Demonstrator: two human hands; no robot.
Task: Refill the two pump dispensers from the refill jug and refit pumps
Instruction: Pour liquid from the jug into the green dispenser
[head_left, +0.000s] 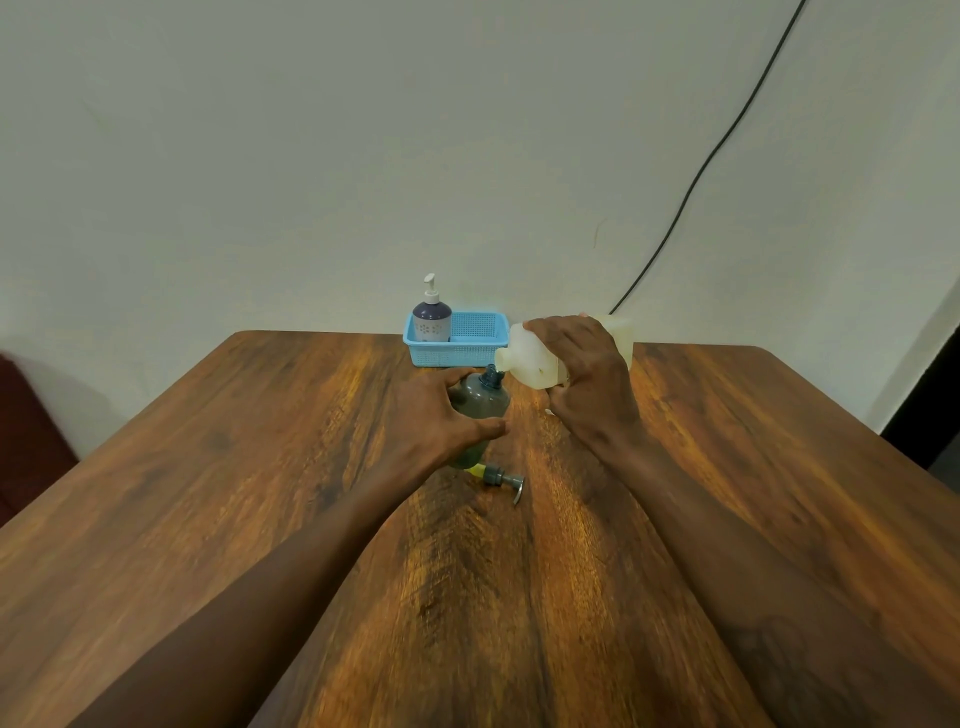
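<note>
Spillage worries me; my right hand (582, 371) grips the tilted refill jug (535, 364), spout over the grey dispenser (480, 402) my left hand (441, 415) clasps; any wobble floods the table (208, 493) beside it.

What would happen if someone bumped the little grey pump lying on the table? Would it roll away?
The grey pump lies on its side on the bare wooden table, so it might turn a little. Its round collar could roll, but the bent spout sticking out would probably stop it soon. It looks small and plastic, so likely light and easy to knock or slide.
</note>
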